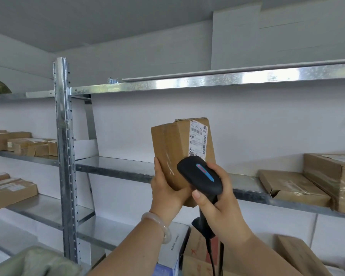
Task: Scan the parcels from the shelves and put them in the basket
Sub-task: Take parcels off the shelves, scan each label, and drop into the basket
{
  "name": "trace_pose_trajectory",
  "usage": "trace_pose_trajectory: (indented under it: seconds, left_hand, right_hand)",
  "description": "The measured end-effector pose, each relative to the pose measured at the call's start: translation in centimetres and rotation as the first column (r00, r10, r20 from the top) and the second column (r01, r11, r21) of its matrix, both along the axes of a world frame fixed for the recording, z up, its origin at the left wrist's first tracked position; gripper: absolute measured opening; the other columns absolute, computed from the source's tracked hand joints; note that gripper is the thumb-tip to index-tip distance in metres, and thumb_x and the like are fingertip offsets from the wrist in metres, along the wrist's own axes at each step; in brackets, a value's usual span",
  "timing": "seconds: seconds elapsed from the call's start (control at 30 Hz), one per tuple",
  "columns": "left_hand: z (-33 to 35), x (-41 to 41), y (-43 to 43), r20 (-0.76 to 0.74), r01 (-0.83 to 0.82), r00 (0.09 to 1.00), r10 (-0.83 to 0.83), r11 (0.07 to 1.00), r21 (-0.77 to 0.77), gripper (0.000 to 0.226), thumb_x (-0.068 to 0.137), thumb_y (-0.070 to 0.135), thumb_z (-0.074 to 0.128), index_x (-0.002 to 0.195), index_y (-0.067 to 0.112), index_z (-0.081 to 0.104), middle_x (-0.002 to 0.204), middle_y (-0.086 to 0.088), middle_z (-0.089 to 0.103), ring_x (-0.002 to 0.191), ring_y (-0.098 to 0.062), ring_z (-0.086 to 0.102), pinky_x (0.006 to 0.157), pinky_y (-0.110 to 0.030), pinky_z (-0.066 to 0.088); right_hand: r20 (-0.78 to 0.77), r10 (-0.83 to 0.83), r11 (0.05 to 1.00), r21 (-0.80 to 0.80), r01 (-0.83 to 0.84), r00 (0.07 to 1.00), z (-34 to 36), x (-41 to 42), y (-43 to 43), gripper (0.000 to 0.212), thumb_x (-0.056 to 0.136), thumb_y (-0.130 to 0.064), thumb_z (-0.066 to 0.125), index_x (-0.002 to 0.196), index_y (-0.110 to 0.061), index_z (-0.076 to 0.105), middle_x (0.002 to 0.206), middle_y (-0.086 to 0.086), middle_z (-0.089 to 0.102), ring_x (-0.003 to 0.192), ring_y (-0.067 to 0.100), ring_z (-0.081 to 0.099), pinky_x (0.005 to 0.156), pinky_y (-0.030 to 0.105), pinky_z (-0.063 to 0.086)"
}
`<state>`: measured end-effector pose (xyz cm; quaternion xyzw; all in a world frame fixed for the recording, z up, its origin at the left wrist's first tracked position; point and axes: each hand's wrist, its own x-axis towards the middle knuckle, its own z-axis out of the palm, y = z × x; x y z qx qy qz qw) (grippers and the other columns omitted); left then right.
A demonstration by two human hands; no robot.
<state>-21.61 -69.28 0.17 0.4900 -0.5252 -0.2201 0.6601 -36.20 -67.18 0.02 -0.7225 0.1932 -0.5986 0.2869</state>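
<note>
Currently left hand (165, 188) is gripping the lower end of 1 upright cardboard parcel (173, 148) before the shelf (112, 166); right hand (221, 210), fingers (214, 168) wrapping the barcode scanner (199, 176), is aiming up at the label (198, 136).

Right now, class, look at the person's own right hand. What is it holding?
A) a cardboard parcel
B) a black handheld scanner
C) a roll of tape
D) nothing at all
B: the right hand grips the black scanner, whose head points toward the label on the cardboard parcel, which the left hand holds up.
</note>
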Motion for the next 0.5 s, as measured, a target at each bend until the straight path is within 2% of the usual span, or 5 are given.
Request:
trace_pose_trajectory:
  seconds: [0.1,0.2,0.33,0.43,0.5]
  left_hand:
    - [-0.4,0.8,0.3,-0.077,0.085,0.994,-0.083,0.996,0.017,0.115,0.061,0.045,0.083,0.150,0.054,0.012,0.139,0.011,0.050,0.123,-0.015,0.054,0.103,-0.046,0.051]
    - [-1.3,1.9,0.6,-0.166,0.175,0.972,-0.168,0.984,0.024,0.086,0.085,0.030,0.075,0.145,0.060,0.022,0.131,0.018,0.058,0.118,-0.011,0.057,0.105,-0.049,0.048]
    - [-3.0,2.9,0.4,-0.233,0.248,0.947,-0.222,0.965,0.087,0.072,0.088,0.030,0.070,0.134,0.069,0.030,0.131,0.010,0.061,0.121,-0.019,0.057,0.101,-0.051,0.050]
    - [-3.5,2.9,0.3,-0.235,0.255,0.947,-0.220,0.958,0.130,0.082,0.078,0.027,0.068,0.141,0.059,0.027,0.131,0.011,0.060,0.119,-0.018,0.058,0.092,-0.044,0.054]
    - [-3.5,2.7,0.4,-0.257,0.227,0.949,-0.184,0.962,0.151,0.088,0.068,0.030,0.068,0.142,0.055,0.026,0.129,0.011,0.061,0.116,-0.017,0.060,0.093,-0.043,0.053]
  right_hand:
    - [0.050,-0.032,0.999,0.030,0.031,0.998,0.2,-0.6,-0.7,0.059,0.079,-0.028,0.066,0.131,-0.036,0.039,0.115,-0.041,0.053,0.112,-0.010,0.053,0.085,0.004,0.041]
    - [0.128,-0.118,0.991,0.081,0.108,0.985,0.3,-1.9,-2.2,0.054,0.088,-0.016,0.065,0.127,-0.043,0.038,0.109,-0.044,0.053,0.105,-0.014,0.054,0.080,0.000,0.039]
    - [0.107,-0.142,0.985,0.115,0.130,0.984,-0.3,-2.8,-3.1,0.055,0.089,-0.015,0.065,0.124,-0.048,0.038,0.115,-0.035,0.052,0.103,-0.014,0.053,0.080,-0.001,0.038]
    - [0.044,-0.113,0.988,0.109,0.108,0.993,-1.3,-2.4,-3.0,0.058,0.087,-0.013,0.067,0.125,-0.046,0.038,0.109,-0.045,0.052,0.106,-0.016,0.052,0.080,0.000,0.039]
    - [0.009,-0.105,0.989,0.106,0.103,0.994,-2.1,-2.1,-3.0,0.061,0.086,-0.012,0.068,0.125,-0.046,0.037,0.109,-0.048,0.050,0.108,-0.015,0.052,0.081,0.000,0.040]
